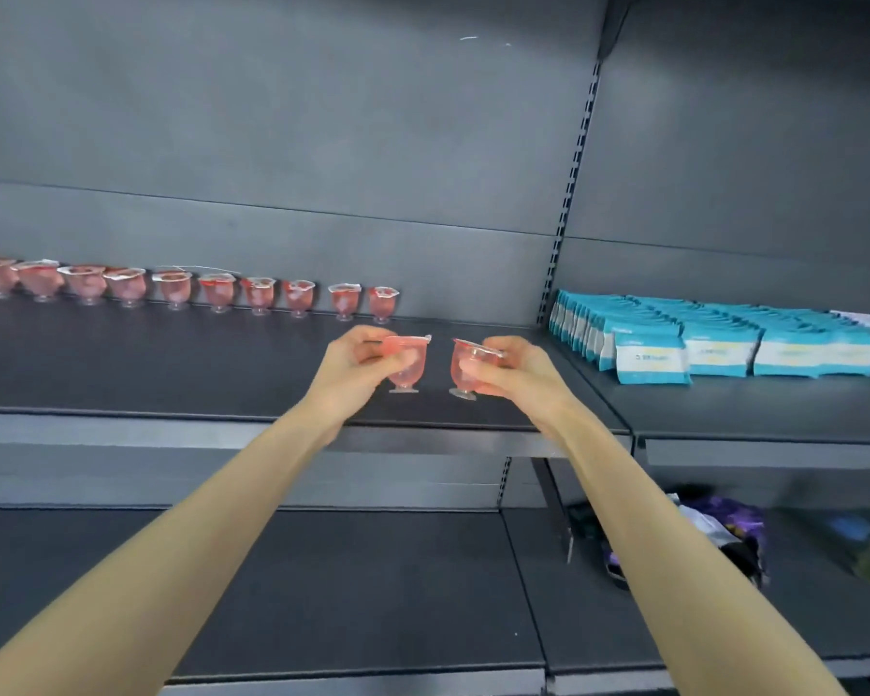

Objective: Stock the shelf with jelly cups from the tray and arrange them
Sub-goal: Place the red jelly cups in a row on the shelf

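The left hand (pixel 357 366) holds one pink jelly cup (pixel 409 361) upright and the right hand (pixel 521 369) holds a second cup (pixel 468 368) a little tilted, both at the near middle of the shelf (pixel 172 366). A row of cups (pixel 174 289) stands far left. They seem light and thin-walled; gripping the body sides, not the foil lid, looks safest.

Just the one view for us: a wide-angle head cam, facing the shelf (pixel 172 364) and tipped a bit down. We're close in, so both forearms reach up from the bottom corners and the left hand (pixel 352 366) and right hand (pixel 521 369) meet mid-frame. The lower shelf (pixel 322 570) fills the bottom, the back panel (pixel 272 143) the top.
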Motion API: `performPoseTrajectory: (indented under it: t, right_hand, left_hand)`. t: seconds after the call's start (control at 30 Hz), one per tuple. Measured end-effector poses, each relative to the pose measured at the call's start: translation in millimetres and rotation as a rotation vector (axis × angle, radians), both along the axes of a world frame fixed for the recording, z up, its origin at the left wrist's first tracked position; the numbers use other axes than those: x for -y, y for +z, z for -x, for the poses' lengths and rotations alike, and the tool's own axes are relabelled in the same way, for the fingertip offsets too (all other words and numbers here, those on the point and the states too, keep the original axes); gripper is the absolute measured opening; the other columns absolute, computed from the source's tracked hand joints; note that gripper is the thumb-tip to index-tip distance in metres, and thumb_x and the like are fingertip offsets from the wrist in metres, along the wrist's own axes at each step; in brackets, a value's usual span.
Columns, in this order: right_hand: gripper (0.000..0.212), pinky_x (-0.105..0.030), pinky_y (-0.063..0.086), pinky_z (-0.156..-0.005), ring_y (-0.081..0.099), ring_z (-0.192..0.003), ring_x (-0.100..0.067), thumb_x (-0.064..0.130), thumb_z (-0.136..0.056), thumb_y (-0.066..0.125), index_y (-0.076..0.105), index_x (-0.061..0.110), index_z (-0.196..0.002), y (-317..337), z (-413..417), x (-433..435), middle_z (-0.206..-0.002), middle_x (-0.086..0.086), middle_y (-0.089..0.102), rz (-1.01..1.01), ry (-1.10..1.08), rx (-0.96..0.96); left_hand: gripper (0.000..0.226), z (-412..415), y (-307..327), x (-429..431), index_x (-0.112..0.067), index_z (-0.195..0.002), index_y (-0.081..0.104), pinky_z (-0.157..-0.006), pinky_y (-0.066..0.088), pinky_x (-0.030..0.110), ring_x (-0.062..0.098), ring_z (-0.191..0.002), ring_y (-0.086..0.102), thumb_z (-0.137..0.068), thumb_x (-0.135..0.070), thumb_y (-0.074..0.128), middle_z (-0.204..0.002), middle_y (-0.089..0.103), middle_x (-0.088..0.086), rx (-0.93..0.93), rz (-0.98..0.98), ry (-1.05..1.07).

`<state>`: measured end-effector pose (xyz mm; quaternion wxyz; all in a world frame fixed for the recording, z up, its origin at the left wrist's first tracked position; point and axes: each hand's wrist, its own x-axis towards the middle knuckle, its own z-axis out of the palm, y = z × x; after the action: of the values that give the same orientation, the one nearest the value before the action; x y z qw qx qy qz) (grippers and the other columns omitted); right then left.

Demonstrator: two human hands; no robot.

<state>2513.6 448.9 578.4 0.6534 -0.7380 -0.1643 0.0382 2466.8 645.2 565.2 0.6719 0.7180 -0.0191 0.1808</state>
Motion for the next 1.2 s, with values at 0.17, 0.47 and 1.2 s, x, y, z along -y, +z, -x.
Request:
performPoseTrajectory:
  t: [0.17,0.47,1.2]
  right_hand:
    - [0.040,-0.027,0.057,-0.074,0.065,-0.088,-0.018,0.006,-0.080,0.072,0.053,0.015,-0.115,5,-71,-4,-0.103,-0.008,0.059,0.127,-0.032,0.065]
    - [0.038,-0.037,0.051,-0.091,0.060,-0.106,-0.025,0.006,-0.082,0.069,0.055,0.009,-0.118,-2,-197,-29,-0.112,-0.007,0.057,0.476,-0.178,0.218]
    - [0.035,-0.029,0.042,-0.096,0.052,-0.115,-0.027,0.019,-0.090,0.063,0.051,0.011,-0.121,-15,-273,-47,-0.131,-0.007,0.040,0.852,-0.244,0.371]
  left_hand:
    - [0.036,-76,6,-3,-0.006,-0.108,0.059,-0.079,0.048,0.014,0.016,-0.091,0.063,-0.077,-0.010,0.075,-0.100,0.067,0.007,0.006,-0.220,0.060]
    - [0.038,-218,-5,-14,-0.002,-0.109,0.057,-0.084,0.044,0.022,0.023,-0.098,0.062,-0.075,-0.004,0.075,-0.106,0.066,0.010,-0.041,-0.549,0.122]
    - [0.030,-286,-16,-17,-0.008,-0.104,0.053,-0.089,0.047,0.041,0.030,-0.097,0.059,-0.084,-0.021,0.069,-0.106,0.064,0.016,-0.051,-0.789,0.210]
